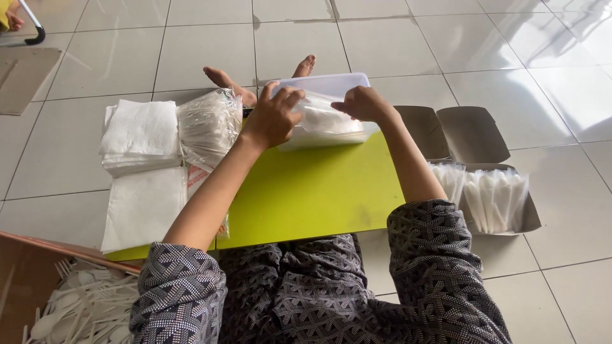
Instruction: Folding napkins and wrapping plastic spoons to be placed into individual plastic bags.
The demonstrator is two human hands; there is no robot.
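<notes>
White tiled floor (446, 38), green board (306, 191), both hands (274, 118) (363, 103) in closed grip on crinkled clear plastic packet (322, 121)

Two hands were counted at twelve o'clock, a left hand (274, 118) and a right hand (364, 104), both closed on one clear plastic pouch (324, 124) of white contents. One translucent tub (331, 84) was seen behind it. One lime-green board (312, 191) was counted at the centre. Two stacks of white napkins (140, 134) and one plastic-wrapped bundle (209, 124) were noted at ten o'clock. One open cardboard box (459, 130) of packed sachets was counted at three o'clock. White plastic cutlery (83, 309) at seven o'clock could not be counted.
</notes>
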